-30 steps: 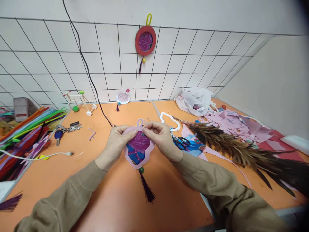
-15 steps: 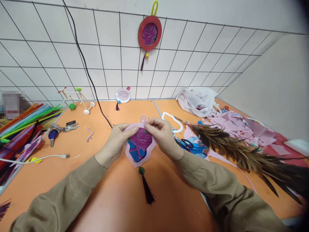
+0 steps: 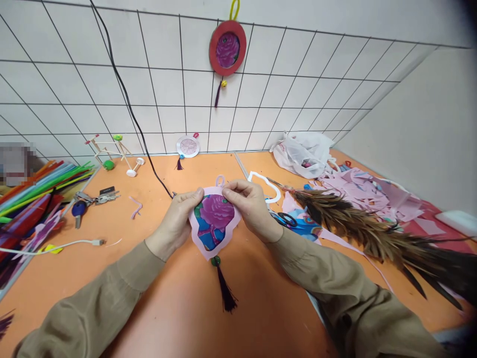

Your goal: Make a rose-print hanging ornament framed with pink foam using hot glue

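Between my hands hangs a pink-bordered ornament [image 3: 216, 215] with a purple flower on blue cloth. At its top is a pink loop [image 3: 220, 180]; below it dangle a green bead [image 3: 215, 260] and a dark tassel [image 3: 225, 293]. My left hand [image 3: 178, 219] grips its upper left edge, thumb on the front. With thumb and fingers, my right hand [image 3: 253, 206] pinches the upper right edge near the loop. The fingers behind the ornament are hidden. A white wavy-edged frame [image 3: 274, 191] and black-handled scissors [image 3: 286, 219] lie just beyond my right hand.
To the right lie a feather duster [image 3: 357, 226], pink scraps [image 3: 365, 189] and a white plastic bag [image 3: 303, 154]. Keys [image 3: 106, 196], a white cable [image 3: 82, 242] and coloured pipe cleaners [image 3: 40, 186] are on the left. A red round ornament [image 3: 227, 48] hangs on the tiled wall.
My left thumb has slid outward from the flower to the ornament's upper left edge, uncovering more of the cloth. My right hand keeps its pinch. The view has shifted slightly.
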`<state>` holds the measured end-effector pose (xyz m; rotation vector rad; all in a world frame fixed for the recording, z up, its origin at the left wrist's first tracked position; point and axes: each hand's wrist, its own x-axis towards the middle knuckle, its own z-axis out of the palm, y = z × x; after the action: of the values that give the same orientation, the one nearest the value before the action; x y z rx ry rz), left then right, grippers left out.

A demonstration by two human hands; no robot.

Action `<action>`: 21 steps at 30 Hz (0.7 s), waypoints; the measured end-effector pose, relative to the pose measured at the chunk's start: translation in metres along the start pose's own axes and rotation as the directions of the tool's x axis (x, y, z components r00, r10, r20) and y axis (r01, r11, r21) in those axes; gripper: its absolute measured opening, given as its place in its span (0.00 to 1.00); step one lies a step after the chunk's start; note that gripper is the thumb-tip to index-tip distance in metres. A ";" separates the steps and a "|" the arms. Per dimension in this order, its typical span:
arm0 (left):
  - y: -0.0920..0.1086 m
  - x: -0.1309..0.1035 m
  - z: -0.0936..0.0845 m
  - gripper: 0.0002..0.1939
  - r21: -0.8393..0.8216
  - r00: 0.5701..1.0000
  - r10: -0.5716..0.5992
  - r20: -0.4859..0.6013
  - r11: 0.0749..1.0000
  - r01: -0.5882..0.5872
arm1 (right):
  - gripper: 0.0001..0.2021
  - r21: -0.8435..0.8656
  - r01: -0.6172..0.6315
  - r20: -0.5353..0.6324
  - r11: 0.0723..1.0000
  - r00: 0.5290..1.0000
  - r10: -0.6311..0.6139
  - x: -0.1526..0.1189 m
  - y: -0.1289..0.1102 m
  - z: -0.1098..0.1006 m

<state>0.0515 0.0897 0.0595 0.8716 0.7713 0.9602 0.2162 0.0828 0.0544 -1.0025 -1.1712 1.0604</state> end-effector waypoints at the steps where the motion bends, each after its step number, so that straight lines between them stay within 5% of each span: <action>1: -0.001 0.001 0.000 0.24 0.001 1.000 0.005 0.001 1.000 -0.005 | 0.10 0.002 0.000 -0.006 1.000 1.000 0.000 0.000 0.000 0.000; 21: -0.003 0.001 -0.005 0.24 0.122 0.996 0.083 0.026 0.989 -0.086 | 0.10 0.000 -0.010 0.042 1.000 0.999 0.010 0.000 0.001 -0.004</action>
<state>0.0489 0.0916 0.0549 1.0275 0.7872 0.9839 0.2206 0.0832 0.0534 -0.9913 -1.2013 1.0946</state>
